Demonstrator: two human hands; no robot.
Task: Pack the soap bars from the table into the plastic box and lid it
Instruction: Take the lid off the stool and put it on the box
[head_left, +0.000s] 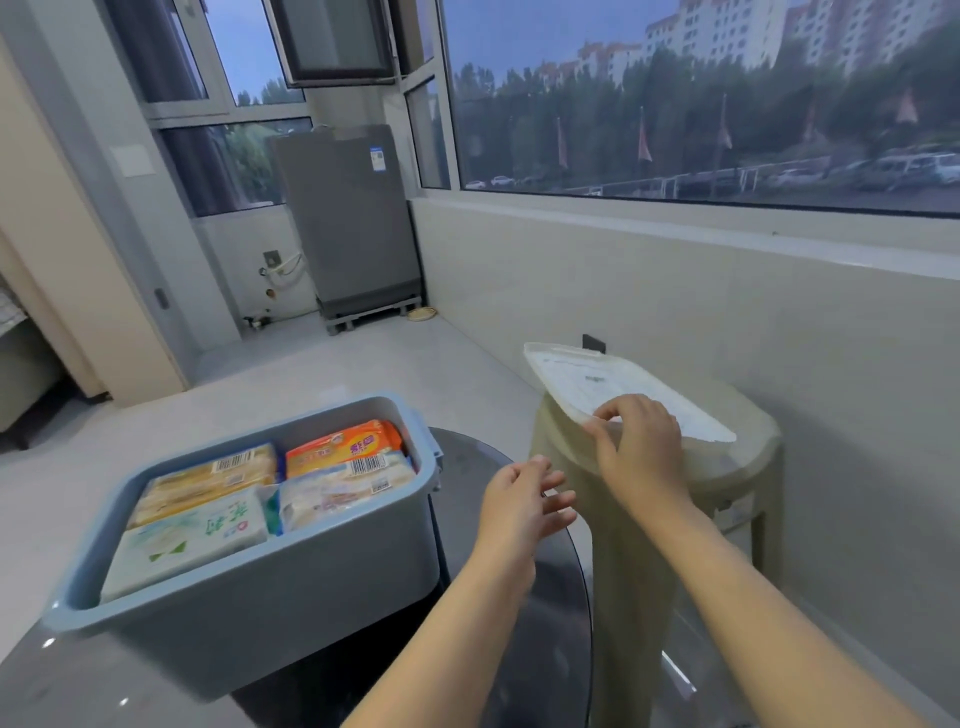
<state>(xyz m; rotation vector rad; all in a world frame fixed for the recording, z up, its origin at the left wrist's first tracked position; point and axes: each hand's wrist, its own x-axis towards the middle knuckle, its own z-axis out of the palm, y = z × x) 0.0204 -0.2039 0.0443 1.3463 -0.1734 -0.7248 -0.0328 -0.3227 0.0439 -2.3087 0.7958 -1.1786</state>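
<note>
A blue-grey plastic box stands uncovered on the dark glass table, filled with several wrapped soap bars, yellow, orange and white-green. Its white lid lies on a beige plastic stool to the right of the table. My right hand grips the lid's near edge, fingers curled over the rim. My left hand hovers open between the box and the stool, fingers stretched toward the lid, touching nothing.
A low wall under a wide window runs along the right behind the stool. A grey washing machine stands in the far corner. Pale tiled floor lies between it and the table.
</note>
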